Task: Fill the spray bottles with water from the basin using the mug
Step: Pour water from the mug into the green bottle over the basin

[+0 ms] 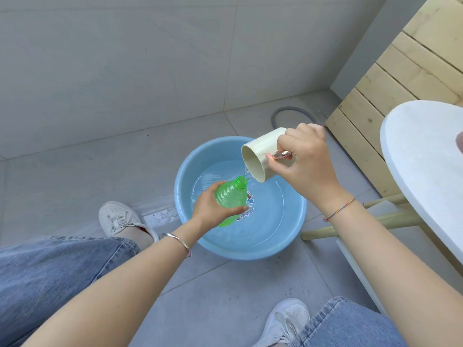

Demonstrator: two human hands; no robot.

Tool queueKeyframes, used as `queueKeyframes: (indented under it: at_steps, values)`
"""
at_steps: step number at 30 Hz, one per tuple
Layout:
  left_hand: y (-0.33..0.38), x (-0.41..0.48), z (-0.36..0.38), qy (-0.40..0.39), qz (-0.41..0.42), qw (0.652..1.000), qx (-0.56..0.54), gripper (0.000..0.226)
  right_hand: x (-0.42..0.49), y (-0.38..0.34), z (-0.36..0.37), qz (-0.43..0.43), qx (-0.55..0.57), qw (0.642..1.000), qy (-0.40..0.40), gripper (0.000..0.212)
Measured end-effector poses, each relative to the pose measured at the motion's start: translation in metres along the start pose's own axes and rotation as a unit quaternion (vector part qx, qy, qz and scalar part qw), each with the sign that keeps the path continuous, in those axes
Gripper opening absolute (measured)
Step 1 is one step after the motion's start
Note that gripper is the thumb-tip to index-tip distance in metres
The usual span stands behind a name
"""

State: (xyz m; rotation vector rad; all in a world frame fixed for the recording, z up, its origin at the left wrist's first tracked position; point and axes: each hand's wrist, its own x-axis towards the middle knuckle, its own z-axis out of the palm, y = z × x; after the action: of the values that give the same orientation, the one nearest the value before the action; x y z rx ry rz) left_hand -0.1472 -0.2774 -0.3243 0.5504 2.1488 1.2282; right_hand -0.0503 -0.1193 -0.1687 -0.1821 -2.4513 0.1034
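A light blue basin [288, 236] holding water stands on the grey tiled floor in front of me. Over it my left hand [213, 209] grips a green ribbed bottle [229, 195], uncapped and tilted with its neck up and to the right. My right hand [304, 159] holds a cream mug [260, 154] by its copper-coloured handle. The mug is tipped with its mouth down and to the left, its lip just right of the bottle's neck. A thin stream of water runs from the lip toward the neck.
A round white table [426, 159] on pale wooden legs stands close on the right, with a slatted wooden panel [390, 78] behind it. A grey hose [276, 116] curls on the floor behind the basin. My two white shoes and jeans-clad knees flank the basin; a wet patch [162, 216] lies left of it.
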Motion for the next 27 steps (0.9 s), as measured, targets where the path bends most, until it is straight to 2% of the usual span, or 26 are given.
queueKeyframes:
  at_steps: [9,13,15,18,20,22,24,27]
  values:
    - [0.006,0.000,0.003,-0.008,-0.005,1.000,-0.005,0.074,-0.006,-0.005,0.009,-0.114,-0.044,0.993,0.000,0.028]
    - [0.003,0.003,0.005,-0.005,-0.010,1.000,-0.003,0.082,-0.010,-0.005,0.017,-0.114,-0.038,0.993,-0.002,0.028]
    - [0.001,0.005,0.005,-0.008,-0.010,1.000,-0.010,0.083,-0.013,-0.001,0.021,-0.057,-0.019,0.998,0.004,0.028]
    - [-0.005,0.008,0.006,-0.007,-0.012,1.000,-0.011,0.085,-0.019,0.016,0.028,0.114,0.033,0.993,0.000,0.033]
    - [-0.009,0.010,0.005,-0.005,-0.015,1.000,-0.009,0.083,-0.028,0.030,0.035,0.261,0.097,0.960,-0.016,0.039]
    - [-0.012,0.011,0.004,-0.006,-0.019,1.000,-0.015,0.080,-0.044,0.042,0.047,0.384,0.155,0.909,-0.034,0.043]
    - [-0.016,0.012,0.003,-0.005,-0.023,1.000,-0.017,0.077,-0.064,0.049,0.061,0.439,0.161,0.881,-0.066,0.043]
    - [-0.022,0.014,0.002,-0.005,-0.027,0.999,-0.015,0.075,-0.091,0.050,0.087,0.437,0.119,0.882,-0.134,0.043]
